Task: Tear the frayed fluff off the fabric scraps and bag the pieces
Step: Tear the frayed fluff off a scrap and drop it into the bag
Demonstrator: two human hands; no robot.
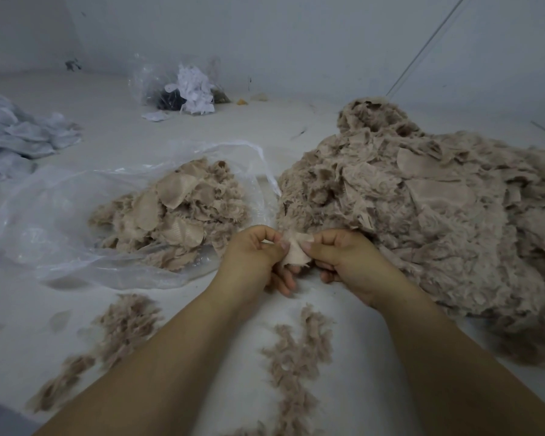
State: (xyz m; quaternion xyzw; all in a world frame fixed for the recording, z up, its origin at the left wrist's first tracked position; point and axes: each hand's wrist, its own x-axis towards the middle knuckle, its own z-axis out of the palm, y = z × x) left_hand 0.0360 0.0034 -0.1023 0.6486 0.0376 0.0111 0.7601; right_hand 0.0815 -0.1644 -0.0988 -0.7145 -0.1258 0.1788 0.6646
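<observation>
Fingers of both hands pinch one small beige fabric scrap [293, 251] between them, just above the counter [359, 357] and near its middle. The left hand [255, 256] grips the scrap's left edge with thumb and forefinger curled tight, the other fingers tucked beneath; the right hand [343, 256] holds the right edge the same way, thumb on top. The scrap touches the near edge of a large heap of fluffy beige scraps [422, 215] that spreads toward the counter's right edge. Left of the hands lies an open clear plastic bag [44, 221], on its side, with a smaller pile of bagged pieces [177, 209] in its mouth. Loose tufts of torn fluff [296, 357] trail along the near part of the counter between the forearms, and more tufts [120, 328] lie toward the near left corner. At the far edge sits another clear bag [183, 86] holding white and dark scraps, and crumpled white cloth [16, 136] lies at the left edge.
</observation>
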